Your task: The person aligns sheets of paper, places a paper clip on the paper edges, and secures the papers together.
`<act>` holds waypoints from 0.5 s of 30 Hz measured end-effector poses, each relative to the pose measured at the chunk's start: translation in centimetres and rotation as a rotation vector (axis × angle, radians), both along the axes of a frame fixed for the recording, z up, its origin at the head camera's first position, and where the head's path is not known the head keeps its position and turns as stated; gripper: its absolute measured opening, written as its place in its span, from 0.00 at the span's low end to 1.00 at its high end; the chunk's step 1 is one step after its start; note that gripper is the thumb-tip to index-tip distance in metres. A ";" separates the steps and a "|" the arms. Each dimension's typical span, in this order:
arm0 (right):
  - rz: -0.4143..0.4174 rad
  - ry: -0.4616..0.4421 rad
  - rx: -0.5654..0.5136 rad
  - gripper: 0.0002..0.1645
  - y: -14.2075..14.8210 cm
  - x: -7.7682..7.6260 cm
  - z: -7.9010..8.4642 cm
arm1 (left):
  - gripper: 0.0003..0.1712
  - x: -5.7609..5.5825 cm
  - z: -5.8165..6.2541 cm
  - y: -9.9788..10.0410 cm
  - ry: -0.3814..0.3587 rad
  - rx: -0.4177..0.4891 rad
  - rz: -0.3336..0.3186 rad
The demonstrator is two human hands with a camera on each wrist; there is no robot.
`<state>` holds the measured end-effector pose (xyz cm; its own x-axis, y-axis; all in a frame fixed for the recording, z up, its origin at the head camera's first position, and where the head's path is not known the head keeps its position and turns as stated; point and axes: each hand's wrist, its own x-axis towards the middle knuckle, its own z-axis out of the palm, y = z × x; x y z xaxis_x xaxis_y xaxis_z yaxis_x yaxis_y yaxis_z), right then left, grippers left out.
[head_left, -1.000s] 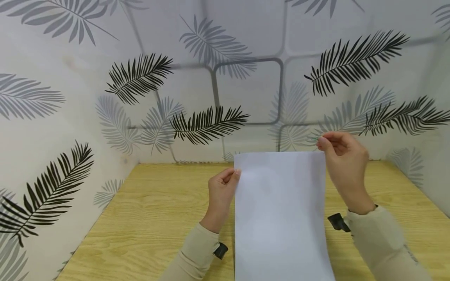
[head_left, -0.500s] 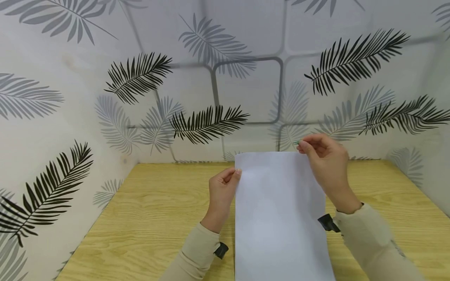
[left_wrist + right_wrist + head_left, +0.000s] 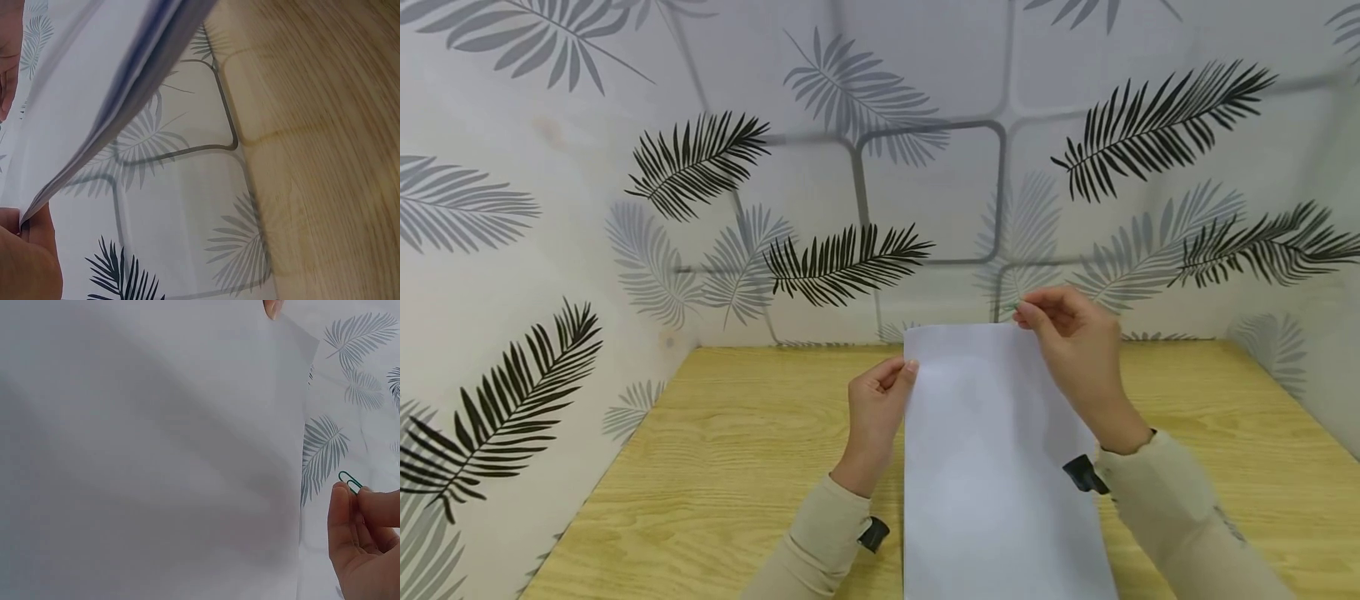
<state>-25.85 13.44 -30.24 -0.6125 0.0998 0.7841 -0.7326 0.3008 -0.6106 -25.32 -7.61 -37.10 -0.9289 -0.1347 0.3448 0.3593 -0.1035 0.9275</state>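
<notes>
A stack of white paper sheets (image 3: 992,467) stands upright above the table, its several layered edges showing in the left wrist view (image 3: 119,94). My left hand (image 3: 876,408) pinches its left edge near the top corner, thumb on the near face. Between thumb and fingertips my right hand (image 3: 1075,350) holds a green paper clip (image 3: 351,482), its looped end sticking out. That hand is by the top edge of the paper, right of the middle; in the right wrist view the clip is apart from the sheets.
A wood-grain table (image 3: 737,433) lies beneath. Behind it rises a pale wall covering (image 3: 925,200) with a dark and grey leaf print. Each wrist carries a black camera mount (image 3: 872,533) at the beige sleeve.
My right hand has moved left with the paper clip, from the paper's top right corner to nearer the middle of its top edge. My left hand keeps its pinch, nearly unmoved.
</notes>
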 end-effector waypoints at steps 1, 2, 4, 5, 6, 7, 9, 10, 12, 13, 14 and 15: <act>-0.003 -0.006 0.002 0.05 0.0 0.0 0.0 | 0.12 0.0 0.0 0.0 -0.003 0.000 0.002; -0.005 -0.011 0.004 0.05 0.0 0.0 0.0 | 0.12 0.0 0.0 0.1 -0.006 -0.001 0.005; -0.004 -0.022 0.000 0.05 -0.1 0.0 0.1 | 0.12 0.0 0.1 0.2 -0.008 0.000 0.009; -0.001 -0.025 -0.005 0.05 -0.2 0.0 0.1 | 0.11 0.0 0.2 0.2 -0.009 0.000 0.012; 0.003 -0.028 -0.012 0.05 -0.2 0.0 0.2 | 0.11 0.1 0.2 0.3 -0.009 0.000 0.014; 0.006 -0.030 -0.016 0.05 -0.3 0.0 0.2 | 0.11 0.1 0.2 0.3 -0.008 0.001 0.014; 0.014 -0.029 -0.024 0.05 -0.5 0.0 0.3 | 0.11 0.2 0.3 0.4 -0.006 0.006 0.013; 0.018 -0.031 -0.029 0.05 -0.6 0.1 0.3 | 0.11 0.2 0.3 0.4 -0.005 0.008 0.011; 0.021 -0.030 -0.028 0.06 -0.8 0.0 0.4 | 0.11 0.3 0.4 0.4 -0.005 0.008 0.011; 0.025 -0.033 -0.026 0.06 -0.9 0.0 0.4 | 0.11 0.3 0.4 0.4 -0.005 0.008 0.010; 0.031 -0.035 -0.025 0.06 -1.0 0.0 0.4 | 0.11 0.4 0.4 0.4 -0.006 0.007 0.011; 0.033 -0.038 -0.022 0.06 -1.1 0.1 0.3 | 0.11 0.4 0.4 0.4 -0.008 0.006 0.010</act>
<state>-25.79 12.30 -29.89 -0.6451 0.0960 0.7580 -0.7179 0.2634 -0.6443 -24.92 -7.17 -36.72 -0.9301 -0.1460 0.3369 0.3533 -0.1060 0.9295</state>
